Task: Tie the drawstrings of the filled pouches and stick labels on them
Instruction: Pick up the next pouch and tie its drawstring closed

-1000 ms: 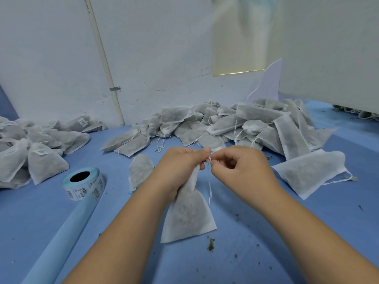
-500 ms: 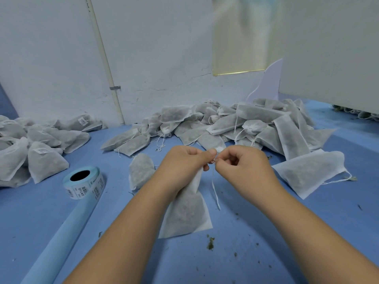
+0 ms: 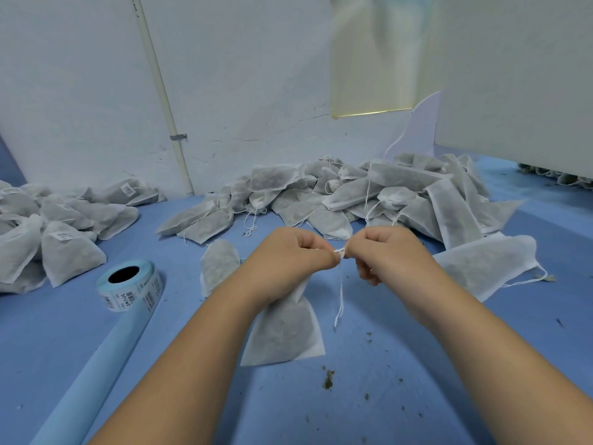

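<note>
A filled white pouch [image 3: 284, 332] hangs from my left hand [image 3: 290, 258], which grips its gathered neck just above the blue table. My right hand [image 3: 385, 252] pinches the white drawstring [image 3: 339, 297] right at the neck; the loose string ends dangle below, between my hands. A roll of barcode labels [image 3: 130, 285] lies on the table to the left. Another filled pouch [image 3: 219, 264] lies just behind my left forearm.
A heap of untied pouches [image 3: 353, 194] lies ahead against the white wall. Labelled pouches [image 3: 61, 226] are piled at the far left. One large pouch [image 3: 487, 264] lies at the right. A pale blue backing strip [image 3: 86, 377] trails from the roll. Herb crumbs [image 3: 327, 380] dot the blue table [image 3: 417, 396].
My hands have stayed at the pouch neck, working the string; the dangling ends have shifted slightly right and the pouch hangs a little lower in view.
</note>
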